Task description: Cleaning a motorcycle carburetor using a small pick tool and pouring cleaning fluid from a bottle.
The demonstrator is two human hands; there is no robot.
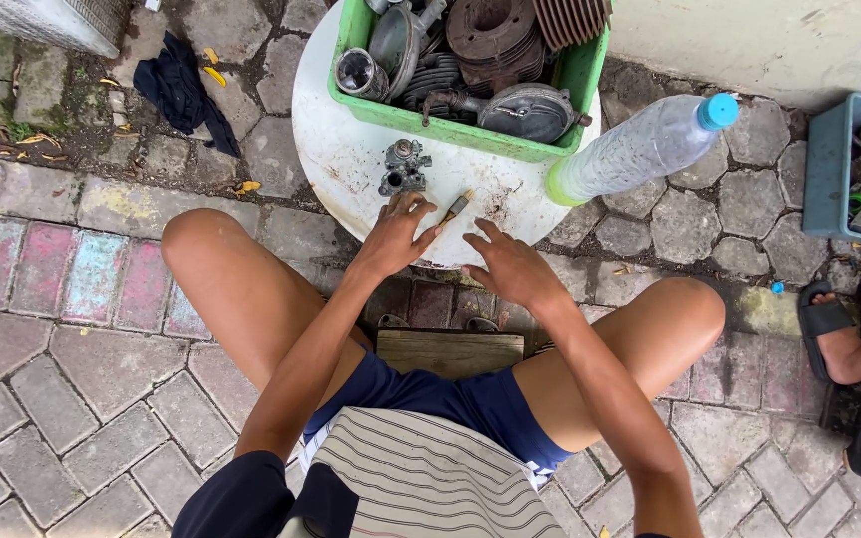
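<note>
My left hand (396, 236) rests on the near edge of a round white table (346, 149), fingers spread, just below a small grey metal carburetor (403, 166). A small brush-like tool (455, 207) lies by its fingertips; whether the hand grips it I cannot tell. My right hand (510, 264) hovers over the table's near rim, fingers apart and holding nothing.
A green crate (580, 75) of rusty engine parts stands at the table's far side. A clear plastic bottle (640, 147) with a blue cap stands at the right. A blue-grey bin (834, 164), another person's sandalled foot (834, 334), a dark cloth (183, 90) and brick paving surround.
</note>
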